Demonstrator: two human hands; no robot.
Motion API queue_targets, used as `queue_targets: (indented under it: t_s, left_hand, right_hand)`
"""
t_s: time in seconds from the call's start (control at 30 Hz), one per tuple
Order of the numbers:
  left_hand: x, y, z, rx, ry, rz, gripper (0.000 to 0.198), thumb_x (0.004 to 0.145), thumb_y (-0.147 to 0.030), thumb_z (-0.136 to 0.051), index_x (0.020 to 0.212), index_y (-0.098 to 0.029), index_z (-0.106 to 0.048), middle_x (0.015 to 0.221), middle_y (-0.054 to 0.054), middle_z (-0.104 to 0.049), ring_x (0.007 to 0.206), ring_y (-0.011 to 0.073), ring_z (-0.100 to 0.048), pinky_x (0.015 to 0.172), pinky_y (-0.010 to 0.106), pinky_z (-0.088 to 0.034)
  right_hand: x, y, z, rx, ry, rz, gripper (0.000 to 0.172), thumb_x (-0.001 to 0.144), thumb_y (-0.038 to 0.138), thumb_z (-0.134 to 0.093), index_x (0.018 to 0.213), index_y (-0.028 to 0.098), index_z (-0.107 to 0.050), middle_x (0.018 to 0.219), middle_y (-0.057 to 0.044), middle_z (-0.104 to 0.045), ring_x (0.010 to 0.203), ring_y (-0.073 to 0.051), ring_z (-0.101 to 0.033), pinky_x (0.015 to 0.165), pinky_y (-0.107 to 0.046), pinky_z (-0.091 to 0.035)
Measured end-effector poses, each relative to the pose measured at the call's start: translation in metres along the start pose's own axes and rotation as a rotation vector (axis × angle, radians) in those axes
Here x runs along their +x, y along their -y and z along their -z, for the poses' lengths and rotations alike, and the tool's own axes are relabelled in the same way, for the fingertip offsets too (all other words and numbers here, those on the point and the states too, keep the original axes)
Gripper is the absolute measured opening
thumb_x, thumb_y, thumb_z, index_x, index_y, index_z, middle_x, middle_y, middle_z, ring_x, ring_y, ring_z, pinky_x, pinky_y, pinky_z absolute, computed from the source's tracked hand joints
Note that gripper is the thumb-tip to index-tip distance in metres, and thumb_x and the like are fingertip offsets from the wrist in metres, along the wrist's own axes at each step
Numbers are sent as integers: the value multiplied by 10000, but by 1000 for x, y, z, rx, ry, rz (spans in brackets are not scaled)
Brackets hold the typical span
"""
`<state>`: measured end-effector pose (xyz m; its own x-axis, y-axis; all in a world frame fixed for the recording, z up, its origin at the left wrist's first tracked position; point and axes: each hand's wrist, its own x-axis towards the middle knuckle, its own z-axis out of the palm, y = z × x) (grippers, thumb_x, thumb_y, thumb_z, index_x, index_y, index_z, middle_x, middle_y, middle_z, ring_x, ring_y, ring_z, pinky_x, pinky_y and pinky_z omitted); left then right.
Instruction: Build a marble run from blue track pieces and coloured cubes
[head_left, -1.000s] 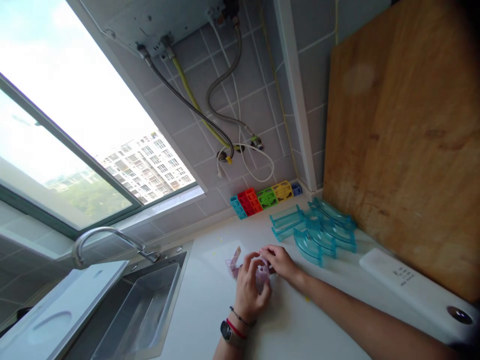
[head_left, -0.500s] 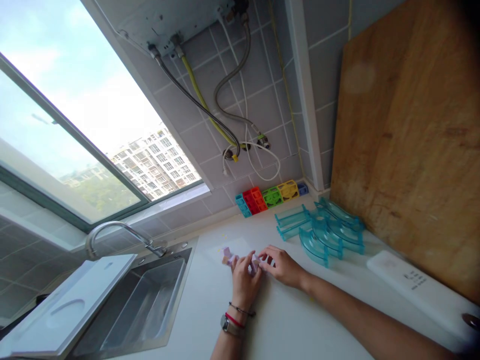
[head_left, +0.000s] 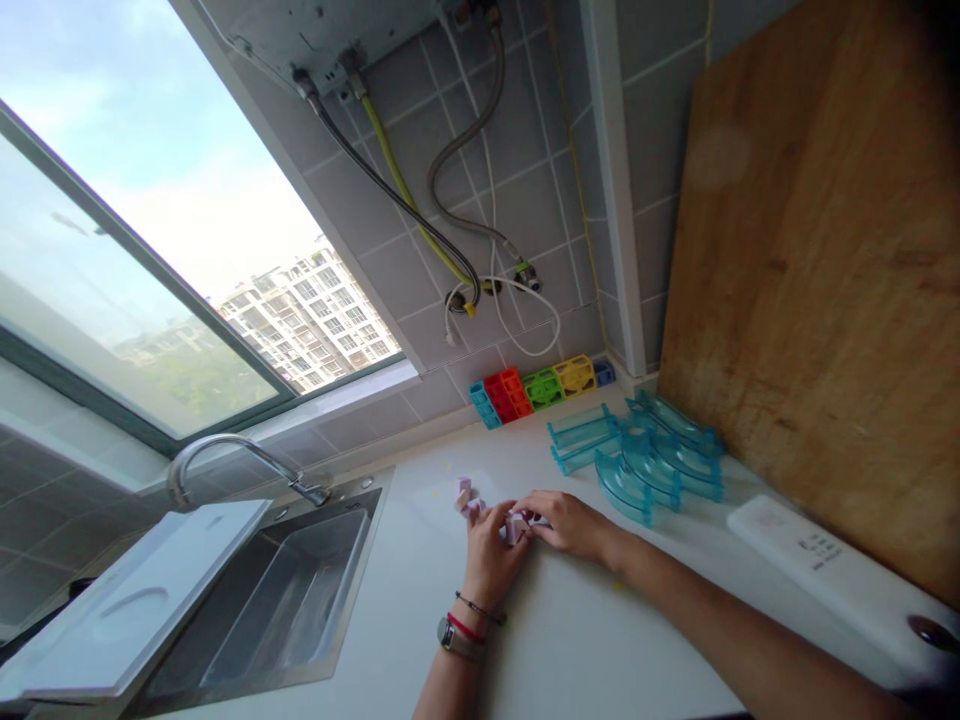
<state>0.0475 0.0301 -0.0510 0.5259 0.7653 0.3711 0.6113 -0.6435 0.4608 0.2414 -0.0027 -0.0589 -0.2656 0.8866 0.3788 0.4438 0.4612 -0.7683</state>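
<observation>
Both my hands meet on the white counter over small pale purple plastic pieces. My left hand, with a watch and bracelets at the wrist, is curled with its fingertips pinching a piece. My right hand comes in from the right and pinches the same cluster. Another pale purple piece lies just left of my fingers. Teal curved track pieces lie to the right behind my hands.
A row of coloured blocks stands against the tiled wall. A steel sink with a tap and a white board is on the left. A wooden board leans at right, a white power strip below it.
The purple pieces stood taller between my hands a second ago; now they sit lower and more closed up. My hands stay together, and the view has shifted slightly.
</observation>
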Motion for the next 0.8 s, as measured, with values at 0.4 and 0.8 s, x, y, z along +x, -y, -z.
queue_targets:
  t_s: [0.4, 0.8]
  left_hand:
    - [3, 0, 3, -12, -13, 23, 156, 786, -199, -672, 933, -208, -721, 865, 30, -736, 845, 217, -647, 930, 432, -477]
    - [2, -3, -2, 46, -67, -2, 268, 803, -204, -686, 1065, -215, -741, 852, 41, -726, 828, 220, -666, 1046, 519, -421]
  right_hand:
    - [-3, 11, -12, -37, -60, -17, 399, 885, 65, -561, 1225, 251, -657, 1078, -64, -710, 1009, -227, -668, 918, -311, -507]
    - [-1, 20, -16, -36, -192, -105, 144, 934, 225, -607, 1027, 190, -711, 907, -68, -705, 856, -212, -655, 837, -318, -498]
